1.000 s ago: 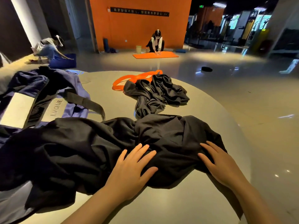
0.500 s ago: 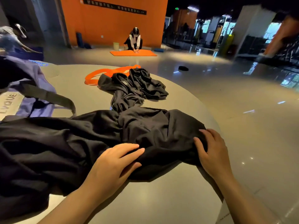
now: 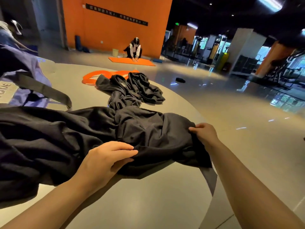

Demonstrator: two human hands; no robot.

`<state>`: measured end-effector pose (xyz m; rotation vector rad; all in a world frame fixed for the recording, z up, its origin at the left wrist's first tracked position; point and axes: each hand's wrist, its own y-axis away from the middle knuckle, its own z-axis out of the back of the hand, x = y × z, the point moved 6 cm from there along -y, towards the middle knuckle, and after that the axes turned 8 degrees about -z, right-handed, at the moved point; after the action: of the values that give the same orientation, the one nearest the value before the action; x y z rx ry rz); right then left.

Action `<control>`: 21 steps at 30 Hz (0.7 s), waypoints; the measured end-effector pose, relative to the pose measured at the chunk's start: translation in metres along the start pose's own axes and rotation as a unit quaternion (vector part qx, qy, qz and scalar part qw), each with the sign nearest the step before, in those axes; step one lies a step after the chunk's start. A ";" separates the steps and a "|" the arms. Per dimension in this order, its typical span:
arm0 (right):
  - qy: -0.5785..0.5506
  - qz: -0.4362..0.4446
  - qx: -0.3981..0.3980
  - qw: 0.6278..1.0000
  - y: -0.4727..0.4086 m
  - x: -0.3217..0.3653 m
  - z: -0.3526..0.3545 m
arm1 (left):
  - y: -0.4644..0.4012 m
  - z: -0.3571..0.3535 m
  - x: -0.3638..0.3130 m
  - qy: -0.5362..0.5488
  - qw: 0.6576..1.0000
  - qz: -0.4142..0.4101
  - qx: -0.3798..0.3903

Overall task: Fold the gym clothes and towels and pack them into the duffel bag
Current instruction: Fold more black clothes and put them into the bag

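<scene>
I am leaning over a round grey table [image 3: 148, 204] with a big black garment [image 3: 69, 139] sprawling across it in front of me. My left hand [image 3: 105, 161] is gripping a fold at its near edge, thumb tucked under and fingers curling over the cloth. My right hand [image 3: 204, 134] is clutching the garment's right end at the table's rim, fingers bunching the fabric; a dark flap is hanging down below my wrist over the edge.

Beyond it, a second black garment [image 3: 132, 90] is lying crumpled, touching the far side of the one I am holding. Just behind that is an orange band [image 3: 92, 76], flat on the tabletop. At my left, the purple duffel bag [image 3: 24, 76] is sitting on the table with its dark strap [image 3: 44, 90] looping down toward the big garment; I think the bag is open, but the frame cuts it off.

Further out on the shiny floor, a person [image 3: 134, 49] is kneeling on an orange mat [image 3: 130, 61] before an orange wall [image 3: 115, 30], a pale bucket [image 3: 115, 52] beside them.
</scene>
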<state>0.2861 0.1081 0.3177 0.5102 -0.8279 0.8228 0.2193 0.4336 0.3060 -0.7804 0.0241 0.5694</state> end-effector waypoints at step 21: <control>0.156 0.590 -0.026 0.792 0.239 0.058 -0.072 | 0.001 0.014 0.017 0.216 0.952 0.187 -0.112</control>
<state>0.1493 0.3236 0.3431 -0.2926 -0.8096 1.9687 0.2306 0.4511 0.3117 -1.1226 0.5302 0.7576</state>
